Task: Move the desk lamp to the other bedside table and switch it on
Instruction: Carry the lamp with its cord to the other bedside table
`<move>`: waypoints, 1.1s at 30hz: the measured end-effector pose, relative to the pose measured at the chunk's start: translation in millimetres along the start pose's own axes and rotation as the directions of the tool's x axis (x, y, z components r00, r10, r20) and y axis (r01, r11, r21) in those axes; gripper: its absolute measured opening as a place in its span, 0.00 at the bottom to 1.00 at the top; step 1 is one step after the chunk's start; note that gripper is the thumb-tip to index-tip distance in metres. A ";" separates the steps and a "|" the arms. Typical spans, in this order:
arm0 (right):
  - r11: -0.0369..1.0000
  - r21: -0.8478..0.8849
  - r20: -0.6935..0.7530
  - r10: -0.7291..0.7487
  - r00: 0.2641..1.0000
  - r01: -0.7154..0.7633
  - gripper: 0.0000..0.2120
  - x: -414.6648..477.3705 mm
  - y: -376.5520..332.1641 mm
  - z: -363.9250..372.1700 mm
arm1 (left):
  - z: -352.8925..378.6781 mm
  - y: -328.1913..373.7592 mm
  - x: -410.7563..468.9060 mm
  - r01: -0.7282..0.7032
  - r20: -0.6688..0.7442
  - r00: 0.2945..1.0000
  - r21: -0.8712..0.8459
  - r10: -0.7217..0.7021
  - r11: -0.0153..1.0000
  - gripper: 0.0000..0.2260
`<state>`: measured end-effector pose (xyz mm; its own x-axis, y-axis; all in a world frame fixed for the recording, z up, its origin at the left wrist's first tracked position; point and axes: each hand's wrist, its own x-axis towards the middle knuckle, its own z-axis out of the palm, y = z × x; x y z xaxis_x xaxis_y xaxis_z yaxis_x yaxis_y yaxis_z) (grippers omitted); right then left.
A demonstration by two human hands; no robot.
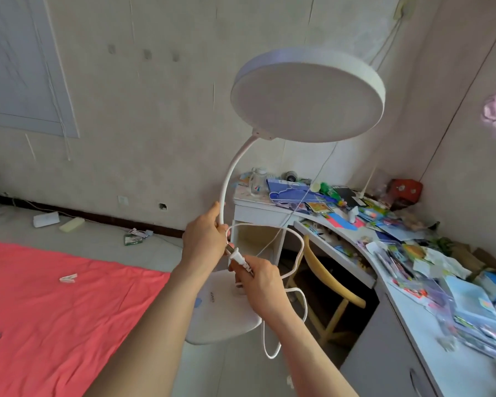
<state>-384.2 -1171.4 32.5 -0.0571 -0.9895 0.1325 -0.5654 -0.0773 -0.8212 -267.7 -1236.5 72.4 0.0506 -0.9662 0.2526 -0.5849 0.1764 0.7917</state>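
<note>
A white desk lamp (307, 96) with a round flat head, a curved thin neck and an oval base is held up in the air in front of me. My left hand (205, 239) is closed around the lower part of the neck. My right hand (262, 282) pinches the lamp's white plug (239, 260) just above the base. The white cord (297, 285) hangs in loose loops to the right of and below my hands. The lamp is unlit.
A bed with a red sheet (54, 305) fills the lower left. A white curved desk (413, 253) piled with papers and toys runs along the right wall, with a wooden chair (335, 293) tucked under it. Litter lies on the floor (103, 236) by the far wall.
</note>
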 end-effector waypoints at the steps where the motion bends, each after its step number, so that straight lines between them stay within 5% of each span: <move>1: 1.000 -0.004 0.006 -0.012 1.000 0.012 0.10 9.6 3.0 -4.1 | 5.1 1.2 7.7 0.002 -0.010 1.000 0.006 -0.002 1.000 0.15; 16: 0.989 -0.029 0.105 -0.140 0.985 0.144 0.10 160.0 57.6 -49.1 | 85.7 12.4 130.0 0.092 -0.133 0.987 0.011 -0.090 0.996 0.13; 33: 0.987 -0.004 0.120 -0.160 0.980 0.161 0.10 352.8 57.7 21.1 | 86.5 -54.6 315.2 0.141 -0.175 0.977 0.076 -0.126 0.987 0.15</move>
<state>-419.6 -1527.5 20.2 0.1330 -0.9718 0.1945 -0.5708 -0.2356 -0.7866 -289.9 -1566.9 60.7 0.2645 -0.9329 0.2443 -0.6314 0.0240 0.7751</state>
